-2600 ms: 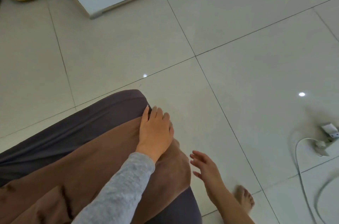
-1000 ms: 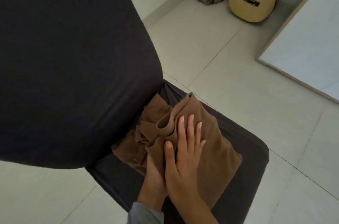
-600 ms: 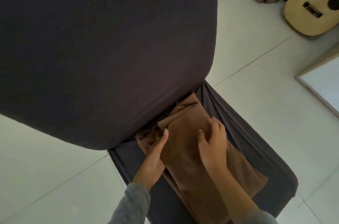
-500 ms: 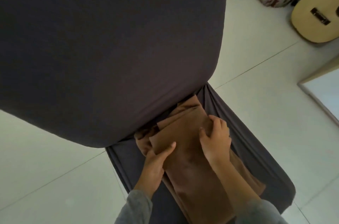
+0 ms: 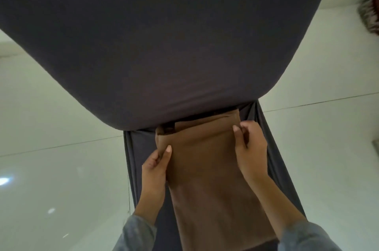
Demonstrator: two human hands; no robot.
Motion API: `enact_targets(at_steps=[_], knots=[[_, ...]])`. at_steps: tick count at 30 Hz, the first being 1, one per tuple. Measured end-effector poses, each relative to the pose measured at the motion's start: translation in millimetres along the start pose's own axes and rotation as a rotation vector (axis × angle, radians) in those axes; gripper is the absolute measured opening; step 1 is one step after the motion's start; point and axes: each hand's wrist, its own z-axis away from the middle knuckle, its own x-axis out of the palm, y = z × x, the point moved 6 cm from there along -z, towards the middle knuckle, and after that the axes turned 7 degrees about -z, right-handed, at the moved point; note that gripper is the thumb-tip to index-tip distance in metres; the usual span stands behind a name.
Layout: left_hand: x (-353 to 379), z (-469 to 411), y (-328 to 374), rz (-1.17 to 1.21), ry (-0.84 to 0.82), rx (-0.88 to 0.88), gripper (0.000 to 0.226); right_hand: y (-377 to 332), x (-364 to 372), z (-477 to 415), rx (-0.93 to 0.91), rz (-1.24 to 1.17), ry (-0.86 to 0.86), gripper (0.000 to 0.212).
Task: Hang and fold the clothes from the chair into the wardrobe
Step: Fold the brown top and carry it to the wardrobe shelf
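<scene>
— Where's the brown garment (image 5: 205,185)?
— Flat on the chair seat (image 5: 285,168), lower middle of the frame. It's folded into a long strip that runs from under the backrest (image 5: 164,45) down towards the bottom edge. The backrest's dark cover fills the whole upper half.
— And the hands?
— Both are on it. The left hand (image 5: 153,170) has the left edge of the fold pinched, thumb on top of the cloth and fingers tucked beneath. The right hand (image 5: 251,152) is at the right edge near the top corner, with its fingers curled in and nipping the fabric there.
— Does it lie neat?
— The lower part lies smooth. At the top left corner, just under the backrest, a few layers show and look bunched.
— Anything else about?
— There are grey sleeves (image 5: 135,234) at the bottom of the frame and pale glossy floor tiles (image 5: 61,168) on either side of the seat. At the far upper right there's a blurred patterned thing (image 5: 369,12), but I can't tell what it is.
</scene>
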Motion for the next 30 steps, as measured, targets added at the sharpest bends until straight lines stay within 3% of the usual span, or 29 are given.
enact_targets(at_steps=[3, 5, 7, 8, 10, 13, 18, 22, 30], knots=[[-0.7, -9.5, 8.7, -0.058, 0.131, 0.063, 0.009, 3.3, 6.9, -16.3, 0.027, 0.031, -0.004, 0.006], [-6.7, -10.9, 17.5, -0.157, 0.41, 0.14, 0.012, 7.2, 9.6, -19.5, 0.093, 0.131, 0.038, 0.018], [-4.8, 5.0, 33.6, -0.285, 0.631, 0.326, 0.018, 1.0, 13.5, -12.4, 0.029, 0.209, 0.061, 0.024], [5.4, 11.8, 40.0, -0.384, 0.594, 0.471, 0.017, -5.2, 19.5, -5.6, -0.052, 0.197, 0.017, 0.024], [38.9, 17.9, 35.3, -0.681, 0.329, 0.713, 0.022, -9.9, 39.7, 11.0, -0.205, 0.206, -0.178, 0.031], [64.4, 7.2, 0.7, -1.149, 0.115, 0.878, 0.045, 11.2, 59.2, 22.6, -0.3, 0.397, -0.365, 0.05], [37.2, -20.4, -19.3, -1.398, 0.16, 0.754, 0.064, 49.8, 48.1, 18.7, -0.155, 0.62, -0.384, 0.063], [17.2, -15.5, -38.6, -1.468, 0.195, 0.661, 0.066, 66.3, 29.8, 37.8, -0.002, 0.652, -0.343, 0.066], [-7.3, 20.5, -76.3, -1.498, 0.167, 0.621, 0.069, 78.4, 3.5, 92.0, 0.004, 0.586, -0.344, 0.063]])
